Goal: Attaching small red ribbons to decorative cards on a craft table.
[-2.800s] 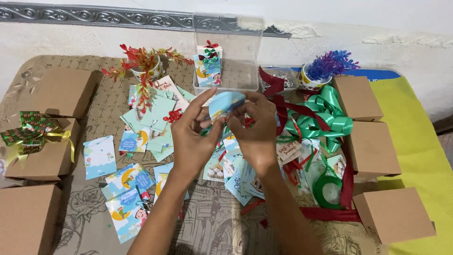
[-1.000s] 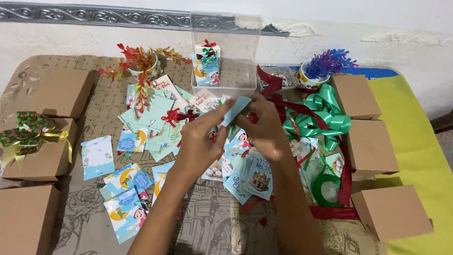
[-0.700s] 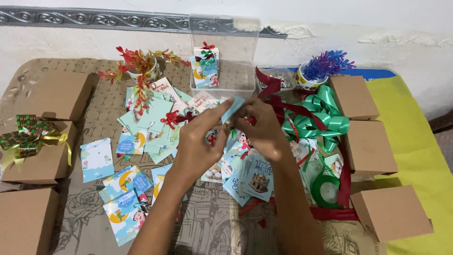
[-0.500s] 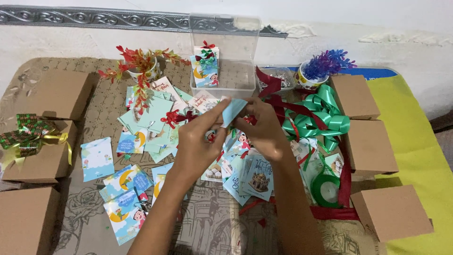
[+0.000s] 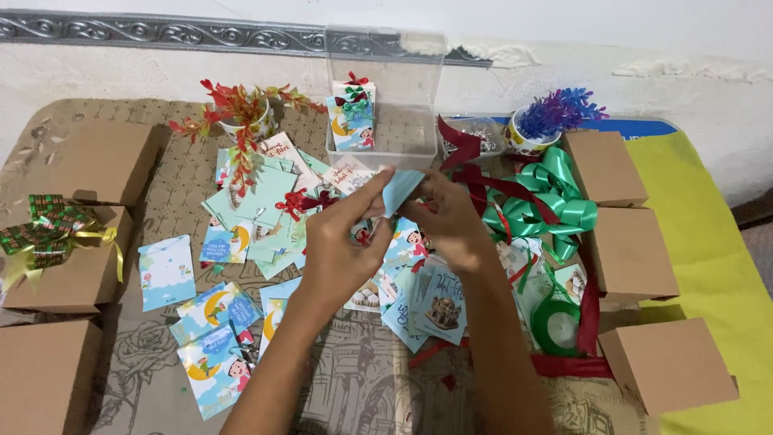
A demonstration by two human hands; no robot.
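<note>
Holding a light blue card (image 5: 400, 190) above the table's middle, left hand (image 5: 342, 250) and right hand (image 5: 451, 225) pinch it; keeping both grips near its edges should steady it.

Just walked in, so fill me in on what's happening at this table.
A person holds a light blue card between both hands, left hand and right hand, above a scatter of illustrated cards. A clear plastic box stands behind, green ribbon lies to the right, and brown cardboard boxes line both sides.
</note>
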